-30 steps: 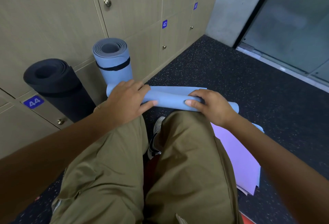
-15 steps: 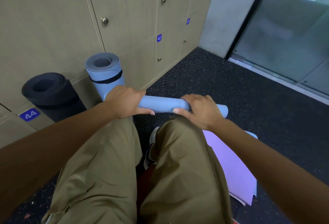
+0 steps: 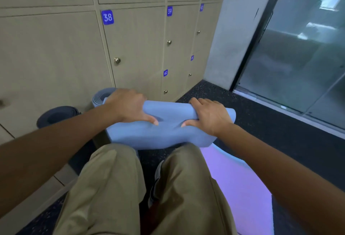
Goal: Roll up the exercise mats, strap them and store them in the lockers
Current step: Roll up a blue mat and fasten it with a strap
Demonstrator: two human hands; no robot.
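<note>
Dark rolled mat (image 3: 56,116) and light-blue rolled mat (image 3: 101,97) upright against lockers (image 3: 56,53). Left hand (image 3: 128,107) and right hand (image 3: 210,116) curled over, gripping partly rolled blue mat (image 3: 164,132) above knees; unrolled tail (image 3: 240,184) on floor (image 3: 280,141).

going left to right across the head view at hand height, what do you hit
dark rolled mat → blue rolled mat standing by the lockers → left hand → blue mat being rolled → right hand → dark speckled floor → glass door
</note>
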